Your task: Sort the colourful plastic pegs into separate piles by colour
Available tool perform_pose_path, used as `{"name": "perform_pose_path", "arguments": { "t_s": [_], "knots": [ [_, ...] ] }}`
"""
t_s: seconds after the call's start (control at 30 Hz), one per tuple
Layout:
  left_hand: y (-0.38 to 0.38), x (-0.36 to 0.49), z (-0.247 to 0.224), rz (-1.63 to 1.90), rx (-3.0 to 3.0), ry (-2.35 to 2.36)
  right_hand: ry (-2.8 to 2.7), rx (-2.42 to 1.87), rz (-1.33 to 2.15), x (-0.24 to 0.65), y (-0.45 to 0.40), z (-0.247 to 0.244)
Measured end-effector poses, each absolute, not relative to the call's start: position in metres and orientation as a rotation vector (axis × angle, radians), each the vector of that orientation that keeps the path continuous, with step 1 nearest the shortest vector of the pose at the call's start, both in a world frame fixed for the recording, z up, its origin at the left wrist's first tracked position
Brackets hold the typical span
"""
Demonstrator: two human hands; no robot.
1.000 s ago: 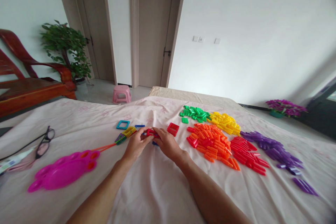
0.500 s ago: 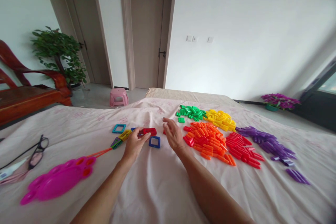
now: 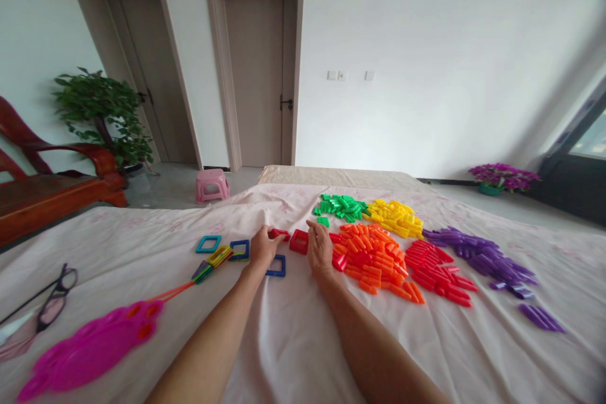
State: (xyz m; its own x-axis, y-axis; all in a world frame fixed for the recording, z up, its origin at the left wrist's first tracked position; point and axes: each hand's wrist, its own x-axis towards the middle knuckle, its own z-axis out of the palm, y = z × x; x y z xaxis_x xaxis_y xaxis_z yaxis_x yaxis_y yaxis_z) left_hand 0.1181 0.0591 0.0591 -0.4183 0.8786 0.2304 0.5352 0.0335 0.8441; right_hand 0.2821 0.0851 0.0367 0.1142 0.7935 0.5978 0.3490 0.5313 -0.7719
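Between the thumb and fingers of my left hand (image 3: pixel 263 249) is a small red piece (image 3: pixel 280 234). My right hand (image 3: pixel 320 246) stands on edge with its fingers extended, close beside a red block (image 3: pixel 298 242) on the cloth. A blue square frame (image 3: pixel 276 266) lies under and right of my left wrist. Left of my left hand are another blue frame (image 3: pixel 240 250), a teal frame (image 3: pixel 208 243) and a stack of yellow and green pieces (image 3: pixel 219 257). Just right of my right hand is a heap of orange pieces (image 3: pixel 374 252) with some red ones.
Behind the orange heap lie green (image 3: pixel 341 206) and yellow pieces (image 3: pixel 396 217). Red (image 3: pixel 438 271) and purple pieces (image 3: pixel 487 259) spread to the right. A magenta paw-shaped toy (image 3: pixel 95 344) and glasses (image 3: pixel 57 297) rest on the left of the cloth (image 3: pixel 288 353).
My left hand has moved right with its red piece. My right hand has shifted slightly right, and the red block between the hands now shows. The camera view has tilted up a little.
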Motion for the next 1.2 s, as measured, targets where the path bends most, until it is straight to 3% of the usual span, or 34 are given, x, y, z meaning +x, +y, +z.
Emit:
{"name": "perform_pose_path", "arguments": {
  "t_s": [0.37,0.53,0.7,0.8,1.03,1.2],
  "knots": [
    [0.003,0.088,0.088,1.060,1.814,2.293,-1.399,-1.005,0.424,0.285,0.089,0.033],
    [-0.041,0.046,0.080,0.637,1.963,2.774,-1.433,-0.978,0.376,0.282,0.086,0.034],
    [-0.051,0.022,0.072,0.456,1.967,2.829,-1.493,-0.925,0.338,0.279,0.081,0.037],
    [-0.046,0.019,0.075,0.584,1.926,2.768,-1.546,-0.890,0.299,0.279,0.074,0.045],
    [-0.032,0.029,0.079,1.399,1.436,2.130,-1.820,-0.727,0.284,0.267,0.043,0.068],
    [-0.029,0.038,0.070,1.542,1.265,1.729,-2.004,-0.636,0.478,0.253,0.025,0.071]
  ]
}}
